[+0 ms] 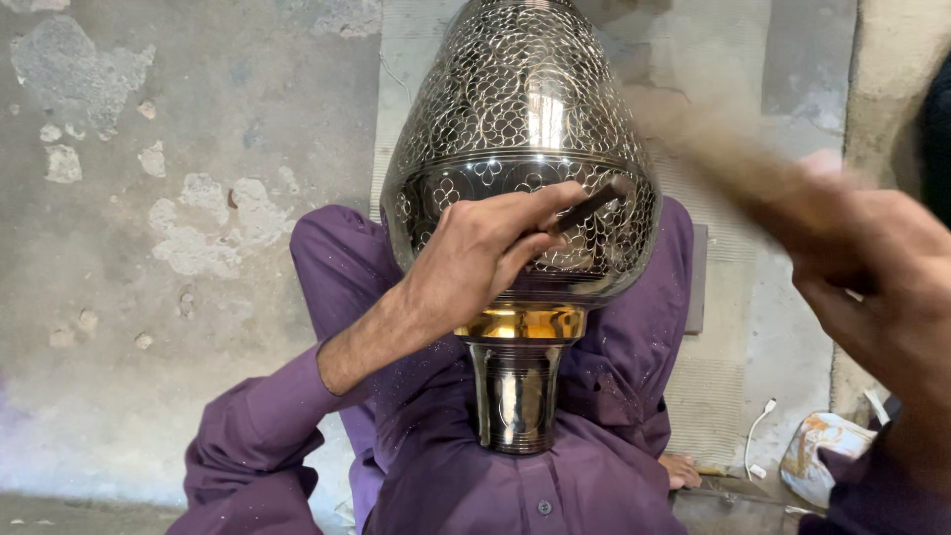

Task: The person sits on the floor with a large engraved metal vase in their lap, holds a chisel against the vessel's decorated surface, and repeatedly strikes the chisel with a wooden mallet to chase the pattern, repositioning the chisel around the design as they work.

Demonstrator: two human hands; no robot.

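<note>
A large silver metal vase [515, 119] with fine engraved scale and flower patterns lies across my lap, its gold band and narrow neck [515, 391] pointing toward me. My left hand [475, 253] rests on the vase's wide belly and pinches a thin dark chisel [586, 209] whose tip touches the engraved surface. My right hand [872, 267] is raised at the right, closed around a wooden mallet handle [713, 149] that is blurred by motion above the vase.
I sit cross-legged in purple clothes on a worn concrete floor [149, 198]. A woven mat [713, 396] lies under the vase. A white cable [758, 431] and a crumpled printed bag [822, 451] lie at the lower right.
</note>
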